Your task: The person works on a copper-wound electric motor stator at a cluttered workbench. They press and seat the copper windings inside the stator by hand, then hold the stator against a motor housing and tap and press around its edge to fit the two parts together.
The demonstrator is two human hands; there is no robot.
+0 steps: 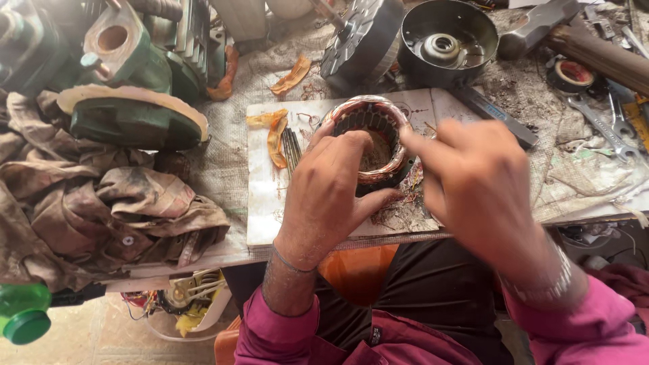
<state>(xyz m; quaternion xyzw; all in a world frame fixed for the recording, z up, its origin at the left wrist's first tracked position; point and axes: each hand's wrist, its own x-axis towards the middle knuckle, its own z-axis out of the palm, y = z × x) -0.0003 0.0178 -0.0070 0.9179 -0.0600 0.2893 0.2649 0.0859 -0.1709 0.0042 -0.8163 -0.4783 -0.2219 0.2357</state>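
Note:
A round motor stator (368, 128) with copper windings stands on a white board (260, 203) in the middle of the bench. My left hand (328, 189) grips its near-left side, fingers over the rim and thumb toward the core. My right hand (473, 182) hovers at its right side, blurred, with the forefinger pointing at the winding's rim; whether it pinches a wire I cannot tell. Thin dark strips (291, 149) and orange insulation scraps (274, 135) lie on the board just left of the stator.
Dirty rags (101, 203) and green motor housings (132, 118) crowd the left. A black end bell (446, 37) and finned rotor (358, 40) sit behind. Spanners (602, 125), a tape roll (573, 74) and a hammer (541, 27) lie at right. A green bottle (23, 314) is lower left.

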